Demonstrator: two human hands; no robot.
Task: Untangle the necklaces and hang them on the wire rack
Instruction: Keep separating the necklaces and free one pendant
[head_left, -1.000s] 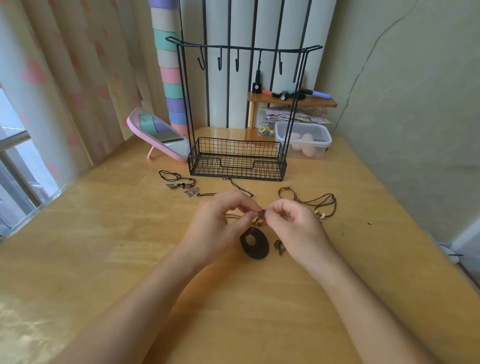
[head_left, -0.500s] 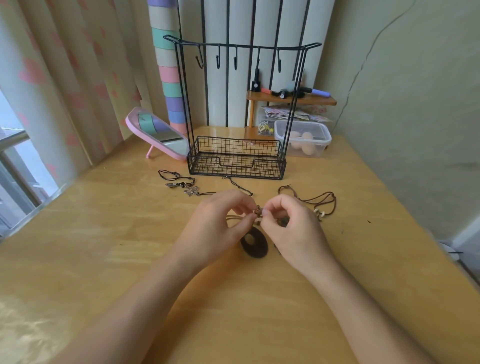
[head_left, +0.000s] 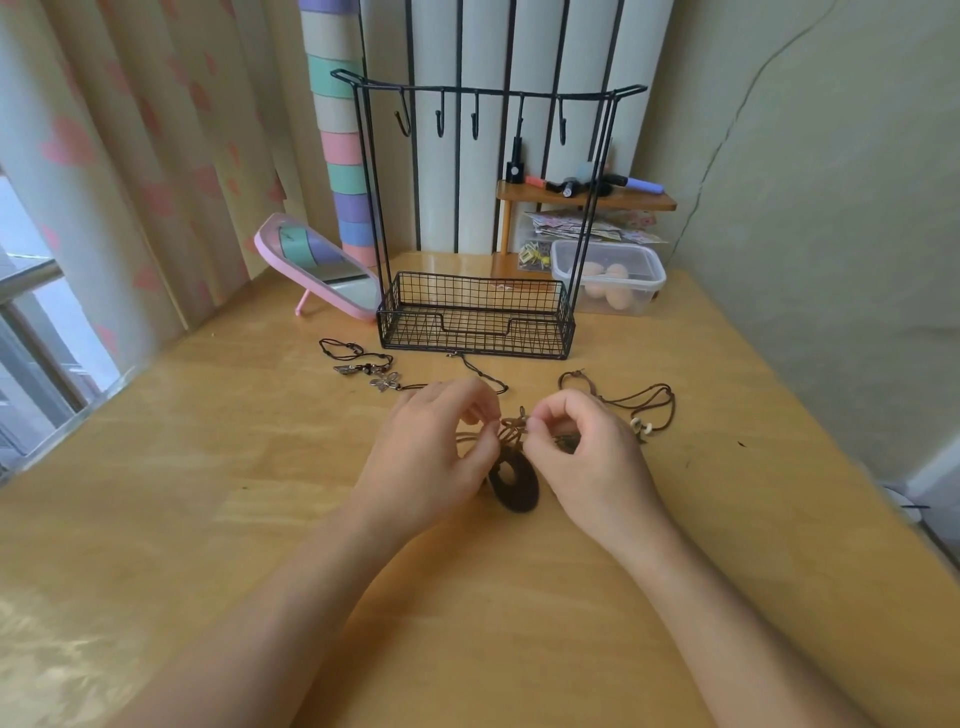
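A knot of brown necklace cords (head_left: 511, 431) lies at the table's middle, with a dark oval ring pendant (head_left: 514, 480) below it. My left hand (head_left: 434, 449) and my right hand (head_left: 582, 452) each pinch a cord at the knot, fingertips close together. More brown cord with pale beads (head_left: 641, 413) trails off to the right. Another necklace with metal flower charms (head_left: 371, 371) lies to the left. Behind them stands the black wire rack (head_left: 475, 317), its hooks (head_left: 475, 119) bare.
A pink tilted mirror (head_left: 322, 270) stands left of the rack. A clear lidded box (head_left: 610, 278) and a small wooden shelf (head_left: 584, 195) with small items sit at the back right. The wooden table (head_left: 208, 467) ends at the window on the left.
Both hands stay at the knot; the fingertips have shifted slightly and the oval pendant has moved a little under them.
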